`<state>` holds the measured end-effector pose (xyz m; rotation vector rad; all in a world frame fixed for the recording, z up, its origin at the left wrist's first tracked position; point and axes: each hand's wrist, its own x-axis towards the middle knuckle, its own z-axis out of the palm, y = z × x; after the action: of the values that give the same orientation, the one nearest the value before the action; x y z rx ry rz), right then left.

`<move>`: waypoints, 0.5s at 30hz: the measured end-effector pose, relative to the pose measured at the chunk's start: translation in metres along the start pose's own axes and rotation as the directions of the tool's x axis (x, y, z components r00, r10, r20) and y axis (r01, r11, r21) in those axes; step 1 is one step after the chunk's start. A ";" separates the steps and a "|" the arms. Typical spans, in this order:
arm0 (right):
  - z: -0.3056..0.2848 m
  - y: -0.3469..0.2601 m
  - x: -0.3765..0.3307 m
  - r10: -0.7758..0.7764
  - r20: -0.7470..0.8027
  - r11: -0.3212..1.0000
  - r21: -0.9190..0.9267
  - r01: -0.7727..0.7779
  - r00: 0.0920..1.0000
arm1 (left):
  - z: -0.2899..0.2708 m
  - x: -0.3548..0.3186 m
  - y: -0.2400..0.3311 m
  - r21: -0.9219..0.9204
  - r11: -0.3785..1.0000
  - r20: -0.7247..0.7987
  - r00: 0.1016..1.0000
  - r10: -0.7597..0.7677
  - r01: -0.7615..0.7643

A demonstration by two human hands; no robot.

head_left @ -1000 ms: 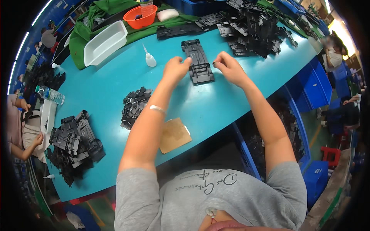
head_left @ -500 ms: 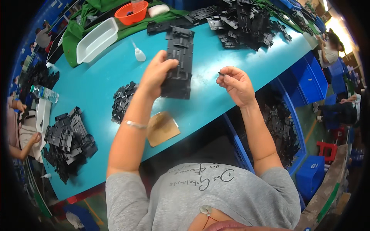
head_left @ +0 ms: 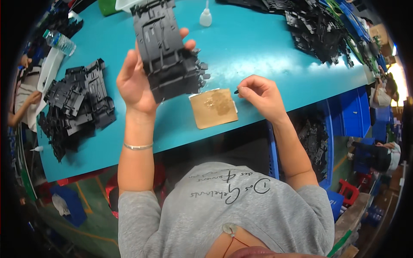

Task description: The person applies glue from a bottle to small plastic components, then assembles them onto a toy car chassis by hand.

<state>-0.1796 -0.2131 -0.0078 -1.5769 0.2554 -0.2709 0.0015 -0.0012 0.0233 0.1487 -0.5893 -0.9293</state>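
My left hand point(head_left: 135, 79) holds a long black plastic frame point(head_left: 161, 49) upright above the teal table point(head_left: 258, 56), fingers wrapped around its right side. A silver bracelet sits on that wrist. My right hand point(head_left: 260, 94) is pinched shut on a tiny dark part point(head_left: 236, 91) just right of a brown cardboard square point(head_left: 213, 108) smeared with something shiny. The cardboard lies near the table's front edge, partly under the frame's lower end in this view.
A heap of black plastic parts point(head_left: 75, 101) lies at the left, another larger heap point(head_left: 322, 30) at the far right. A small white squeeze bottle point(head_left: 205, 17) stands behind the frame. A blue bin point(head_left: 316, 137) with black parts sits under the table. Another person's hand point(head_left: 32, 99) shows at far left.
My left hand has lifted the black frame off the table and brought it close to me. My right hand has come down beside the cardboard square with the tiny part.
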 end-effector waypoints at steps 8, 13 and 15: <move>0.034 -0.015 -0.006 -0.206 0.167 0.755 -0.600 0.265 0.964 | -0.028 0.005 -0.005 0.016 0.997 -0.087 0.994 0.071 -0.069; 0.042 -0.007 -0.001 -0.272 0.207 0.680 -0.650 0.340 0.940 | -0.027 0.005 -0.007 0.132 0.987 -0.185 0.976 0.115 -0.091; 0.048 -0.004 0.001 -0.271 0.205 0.651 -0.681 0.336 0.941 | -0.029 0.004 -0.005 0.173 0.982 -0.160 0.982 0.101 -0.072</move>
<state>-0.1630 -0.1681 -0.0046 -2.4153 0.0075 -0.3938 0.0151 -0.0110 -0.0018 0.3460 -0.5124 -0.7737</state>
